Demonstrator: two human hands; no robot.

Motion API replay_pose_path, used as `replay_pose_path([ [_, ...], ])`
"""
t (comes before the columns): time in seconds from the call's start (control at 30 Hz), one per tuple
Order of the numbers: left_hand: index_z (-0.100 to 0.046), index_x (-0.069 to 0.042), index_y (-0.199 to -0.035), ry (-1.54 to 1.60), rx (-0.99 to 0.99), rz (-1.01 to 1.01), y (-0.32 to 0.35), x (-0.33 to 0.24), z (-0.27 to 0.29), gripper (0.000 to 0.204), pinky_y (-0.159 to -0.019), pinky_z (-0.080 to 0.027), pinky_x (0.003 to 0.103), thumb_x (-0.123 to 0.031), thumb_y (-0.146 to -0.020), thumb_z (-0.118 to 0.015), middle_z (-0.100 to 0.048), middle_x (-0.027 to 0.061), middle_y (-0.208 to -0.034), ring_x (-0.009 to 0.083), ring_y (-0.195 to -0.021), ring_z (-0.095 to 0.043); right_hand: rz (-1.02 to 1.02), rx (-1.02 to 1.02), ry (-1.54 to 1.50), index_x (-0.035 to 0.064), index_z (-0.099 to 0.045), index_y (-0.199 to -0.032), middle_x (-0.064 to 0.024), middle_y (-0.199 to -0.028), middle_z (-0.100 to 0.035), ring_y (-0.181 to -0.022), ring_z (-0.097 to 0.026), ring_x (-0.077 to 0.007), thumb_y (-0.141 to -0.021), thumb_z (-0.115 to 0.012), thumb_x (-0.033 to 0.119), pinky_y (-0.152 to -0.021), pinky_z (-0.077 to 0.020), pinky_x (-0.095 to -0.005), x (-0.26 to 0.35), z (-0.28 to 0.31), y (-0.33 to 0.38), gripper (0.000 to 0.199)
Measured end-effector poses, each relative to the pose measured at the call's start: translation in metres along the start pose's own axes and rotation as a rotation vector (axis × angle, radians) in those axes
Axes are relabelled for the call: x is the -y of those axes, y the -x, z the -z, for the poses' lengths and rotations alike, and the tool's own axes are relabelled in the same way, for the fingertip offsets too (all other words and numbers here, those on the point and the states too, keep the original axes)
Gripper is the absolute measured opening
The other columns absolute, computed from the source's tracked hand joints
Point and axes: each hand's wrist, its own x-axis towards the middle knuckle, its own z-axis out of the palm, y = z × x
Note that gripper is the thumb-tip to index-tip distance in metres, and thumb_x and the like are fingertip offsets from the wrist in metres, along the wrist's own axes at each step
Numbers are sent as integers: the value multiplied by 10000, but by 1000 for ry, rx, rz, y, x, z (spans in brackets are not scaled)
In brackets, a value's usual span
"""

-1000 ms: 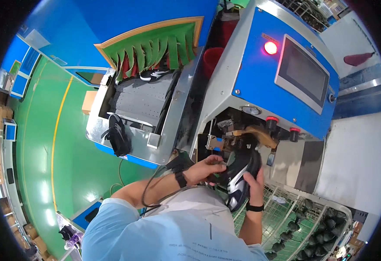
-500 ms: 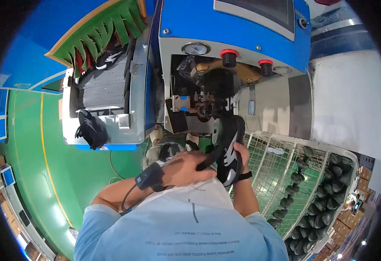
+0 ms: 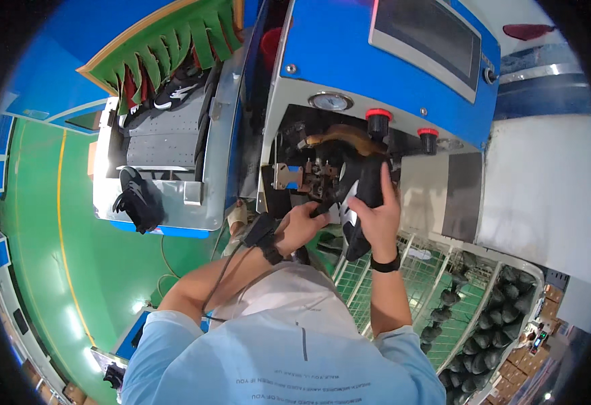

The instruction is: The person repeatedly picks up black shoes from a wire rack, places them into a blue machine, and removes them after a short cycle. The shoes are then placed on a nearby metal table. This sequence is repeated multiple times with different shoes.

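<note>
A black shoe [image 3: 370, 187] with silver-white side markings is held upright in front of the machine opening. My right hand [image 3: 380, 226] grips it from the right, thumb across its side and fingers along its far edge. On the other side, my left hand [image 3: 301, 226] is closed on a dark flap or strap at the shoe's left; which part it is, I cannot make out. Just beyond the shoe are the metal clamp parts [image 3: 319, 177] of the blue machine [image 3: 329, 44], partly hidden by the shoe and hand.
Left of the machine, a conveyor [image 3: 160, 145] runs under a green fringed curtain [image 3: 154, 57], with one shoe [image 3: 137, 202] at its near end and another under the fringe. A wire rack [image 3: 437, 270] with several dark shoe lasts [image 3: 501, 310] stands at right. Red-topped knobs [image 3: 378, 123] project above the opening.
Both hands have carried the shoe forward, away from my body, into the machine opening. My right hand's thumb now lies across the shoe's side. The view has shifted slightly.
</note>
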Motion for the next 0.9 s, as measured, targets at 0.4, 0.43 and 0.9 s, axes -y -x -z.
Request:
replay_pose_path([
  [0.4,-657,54,-1280,269,-53,119,-11,30,49,394,-731,-545,330,-224,-1008,-600,-704,61,-934,154,-798,-647,-40,78,649,190,-312,-1666,-368,-1325,-493,-1000,-656,-550,-899,-753,299,-773,-574,-591,9,-65,-34,891],
  [0.43,-664,50,-1253,236,-95,122,-8,30,53,382,-764,-546,334,-236,-1008,-601,-706,62,-936,162,-814,-648,-20,34,687,184,-322,-1661,-371,-1322,-496,-1002,-656,-549,-898,-752,294,-775,-571,-593,6,-71,-29,883],
  [0.9,-722,0,-1036,-14,118,17,19,8,55,326,-686,-513,338,-300,-976,-610,-681,71,-836,147,-748,-636,117,-283,464,83,-270,-1681,-373,-1495,-373,-1288,-488,-592,-929,-757,241,-1029,-486,-591,13,-80,46,910],
])
